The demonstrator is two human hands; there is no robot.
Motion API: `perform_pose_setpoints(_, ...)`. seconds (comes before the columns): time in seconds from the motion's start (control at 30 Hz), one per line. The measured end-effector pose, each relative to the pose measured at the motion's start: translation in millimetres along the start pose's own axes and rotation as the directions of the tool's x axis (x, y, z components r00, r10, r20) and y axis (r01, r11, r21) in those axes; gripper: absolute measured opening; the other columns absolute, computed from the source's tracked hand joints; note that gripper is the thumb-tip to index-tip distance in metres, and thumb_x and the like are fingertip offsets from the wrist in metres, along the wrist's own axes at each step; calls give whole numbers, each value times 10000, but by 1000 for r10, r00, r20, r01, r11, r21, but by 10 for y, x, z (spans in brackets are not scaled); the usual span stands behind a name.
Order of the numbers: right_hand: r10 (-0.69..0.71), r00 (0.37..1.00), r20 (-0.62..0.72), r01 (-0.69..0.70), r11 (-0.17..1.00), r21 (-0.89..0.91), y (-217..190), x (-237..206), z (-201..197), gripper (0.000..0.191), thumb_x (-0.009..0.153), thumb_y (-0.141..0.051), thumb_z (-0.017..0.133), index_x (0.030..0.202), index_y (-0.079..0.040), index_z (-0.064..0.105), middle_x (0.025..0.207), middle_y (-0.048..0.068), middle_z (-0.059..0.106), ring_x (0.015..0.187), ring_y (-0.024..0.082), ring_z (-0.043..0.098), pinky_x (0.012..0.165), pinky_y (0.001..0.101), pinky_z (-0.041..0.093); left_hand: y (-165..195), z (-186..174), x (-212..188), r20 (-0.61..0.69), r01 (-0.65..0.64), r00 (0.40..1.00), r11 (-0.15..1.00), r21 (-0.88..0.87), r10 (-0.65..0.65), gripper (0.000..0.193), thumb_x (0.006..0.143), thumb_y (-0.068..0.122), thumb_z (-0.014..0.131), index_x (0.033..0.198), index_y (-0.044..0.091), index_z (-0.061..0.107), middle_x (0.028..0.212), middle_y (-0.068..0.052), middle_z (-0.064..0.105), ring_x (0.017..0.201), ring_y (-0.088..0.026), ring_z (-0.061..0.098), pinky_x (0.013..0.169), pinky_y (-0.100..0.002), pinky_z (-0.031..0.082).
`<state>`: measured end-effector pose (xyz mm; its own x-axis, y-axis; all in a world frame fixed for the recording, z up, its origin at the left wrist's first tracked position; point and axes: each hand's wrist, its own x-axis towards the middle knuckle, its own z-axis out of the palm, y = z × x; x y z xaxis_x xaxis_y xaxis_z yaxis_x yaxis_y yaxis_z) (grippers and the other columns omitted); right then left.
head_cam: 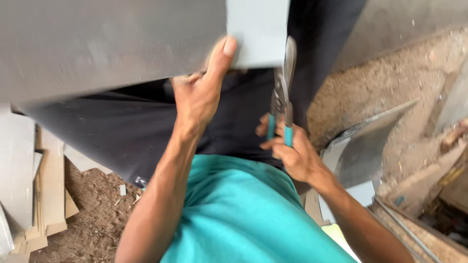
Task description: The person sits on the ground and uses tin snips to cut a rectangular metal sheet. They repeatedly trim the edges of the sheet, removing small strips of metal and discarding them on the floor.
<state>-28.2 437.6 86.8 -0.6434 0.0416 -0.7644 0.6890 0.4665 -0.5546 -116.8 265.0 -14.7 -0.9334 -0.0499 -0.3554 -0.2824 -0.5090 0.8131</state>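
The left hand (197, 95) pinches the edge of a big flat grey metal sheet (97, 44) at 12 o'clock. The right hand (292, 156) squeezes teal-handled metal snips (282, 97) beside it. The sheet looks stiff, thin and sharp-edged, so holding its flat face seems safest.

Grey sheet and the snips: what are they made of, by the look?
Grey sheet: probably thin sheet metal, matte and smooth, with a straight, thin edge where the left hand grips it; the blur leaves it open. Snips in the right hand: dull bare steel blades, with teal handle grips that look like plastic or rubber.
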Motion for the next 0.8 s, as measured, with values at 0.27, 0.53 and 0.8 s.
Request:
perform_pose_setpoints(0.27, -180, 984, 8, 177, 973, 148, -54, 186, 215, 671, 656, -85, 486, 1317, 33, 504, 1094, 137, 587, 1011, 227, 596, 841, 379, 575, 50, 280, 4, -22, 38, 999, 999, -24, -38, 360, 982, 278, 752, 1205, -5, 757, 1015, -52, 780, 891, -114, 736, 839, -247, 617)
perform_pose_setpoints(0.53, -95, 995, -43, 99, 991, 86, -190, 174, 195, 542, 652, -104, 484, 1175, 9, 567, 900, 109, 596, 697, 182, 531, 612, 329, 487, -64, 194, 5, 11, -95, 995, 995, 26, 95, 292, 1033, 229, 731, 1221, 6, 742, 1097, -62, 774, 978, -128, 751, 899, -273, 648)
perform_pose_setpoints(0.8, -215, 960, -181, 186, 968, -166, -47, 282, 222, 165, 744, -108, 516, 816, 15, 598, 636, 75, 584, 540, 178, 543, 506, 341, 453, 35, 207, -1, -20, -21, 1000, 994, -105, 19, 287, 1002, 191, 739, 1187, -28, 736, 1053, -96, 762, 901, -160, 762, 855, -325, 685)
